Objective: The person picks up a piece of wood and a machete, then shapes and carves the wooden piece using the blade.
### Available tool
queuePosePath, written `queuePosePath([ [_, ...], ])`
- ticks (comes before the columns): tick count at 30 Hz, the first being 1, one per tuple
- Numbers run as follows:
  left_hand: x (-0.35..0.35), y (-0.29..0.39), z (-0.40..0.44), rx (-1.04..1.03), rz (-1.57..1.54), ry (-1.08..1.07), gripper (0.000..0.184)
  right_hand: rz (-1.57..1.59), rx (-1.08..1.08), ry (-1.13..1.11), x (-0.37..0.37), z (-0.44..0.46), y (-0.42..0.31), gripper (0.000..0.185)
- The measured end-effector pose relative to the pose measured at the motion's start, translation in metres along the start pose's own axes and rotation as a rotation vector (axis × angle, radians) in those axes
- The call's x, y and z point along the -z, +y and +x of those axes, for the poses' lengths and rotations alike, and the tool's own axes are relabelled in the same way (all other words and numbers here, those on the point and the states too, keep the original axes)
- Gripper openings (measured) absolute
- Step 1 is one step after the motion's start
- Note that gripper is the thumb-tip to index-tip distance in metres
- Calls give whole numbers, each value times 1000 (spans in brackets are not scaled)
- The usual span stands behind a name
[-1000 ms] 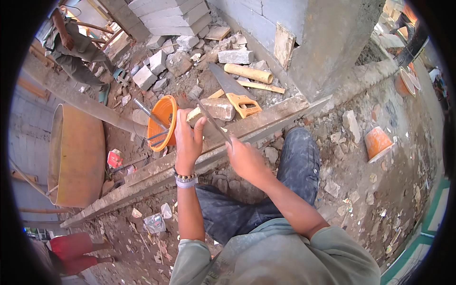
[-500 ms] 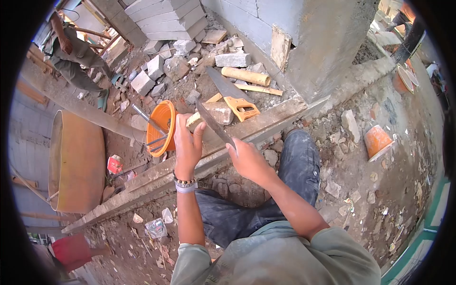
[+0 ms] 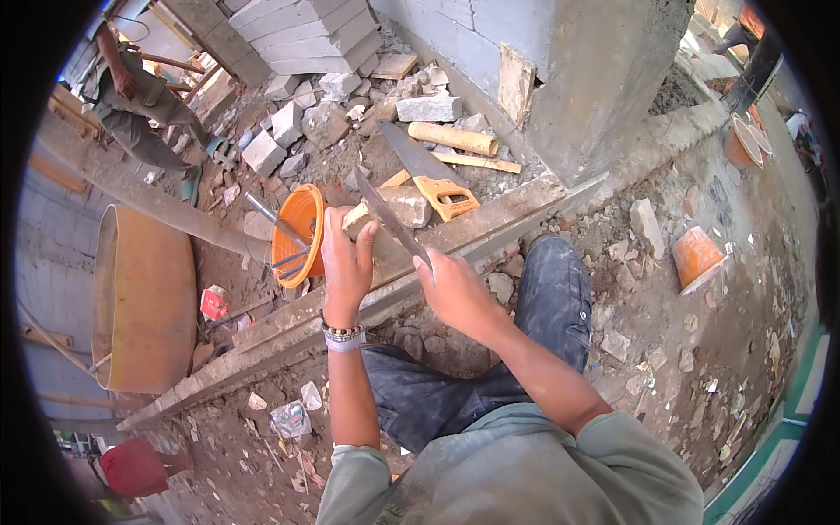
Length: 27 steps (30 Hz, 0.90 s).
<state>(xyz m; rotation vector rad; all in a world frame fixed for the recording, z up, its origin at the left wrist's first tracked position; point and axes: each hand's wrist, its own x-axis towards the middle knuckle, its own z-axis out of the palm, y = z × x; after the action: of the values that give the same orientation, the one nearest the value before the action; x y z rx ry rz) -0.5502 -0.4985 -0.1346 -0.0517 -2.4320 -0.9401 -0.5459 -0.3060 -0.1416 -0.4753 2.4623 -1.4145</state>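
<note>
My right hand (image 3: 457, 293) is closed around the handle end of a long dark knife (image 3: 392, 219), its blade slanting up and to the left. Upright beside it, my left hand (image 3: 346, 267) grips a short, pale yellowish piece of wood or bamboo (image 3: 355, 215). The blade lies against or just beside that piece; exact contact is hard to make out. Behind my hands, a handsaw (image 3: 444, 198) with an orange handle lies across a wooden plank and rubble. An orange bucket (image 3: 302, 229) holding metal tools leans just left of my left hand.
A long concrete ledge (image 3: 262, 337) crosses before my knees. Broken blocks (image 3: 287, 124) and a bamboo length (image 3: 453, 138) lie beyond it. A second orange bucket (image 3: 696, 254) lies tipped at right. A large yellowish drum (image 3: 149, 297) stands left. A person (image 3: 144, 96) stands upper left.
The knife has slid slightly up and left along the held piece, its tip reaching farther out. My left hand has barely moved. A red-clothed figure at lower left has shifted slightly.
</note>
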Motion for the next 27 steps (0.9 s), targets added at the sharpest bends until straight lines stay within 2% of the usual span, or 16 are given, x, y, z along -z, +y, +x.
queuePosePath([
  [3, -2, 0, 2, -5, -3, 6, 39, 95, 12, 62, -7, -6, -3, 33],
  [6, 0, -2, -2, 10, 26, 6, 39, 7, -64, 1, -21, 0, 14, 33],
  [9, -1, 0, 5, -12, 17, 16, 38, -22, 114, 85, -24, 11, 25, 28],
  [15, 0, 0, 0, 13, -28, 4, 38, 59, 54, 154, -12, -7, -4, 29],
  [18, -2, -5, 1, 19, -22, 15, 38, -95, -37, 53, -31, -3, 17, 30],
  [21, 0, -4, 8, 9, -21, 1, 39, -66, 62, 111, -33, 6, 26, 31],
  [27, 1, -3, 0, -4, -5, 9, 40, 52, 41, 125, -13, -7, 3, 32],
])
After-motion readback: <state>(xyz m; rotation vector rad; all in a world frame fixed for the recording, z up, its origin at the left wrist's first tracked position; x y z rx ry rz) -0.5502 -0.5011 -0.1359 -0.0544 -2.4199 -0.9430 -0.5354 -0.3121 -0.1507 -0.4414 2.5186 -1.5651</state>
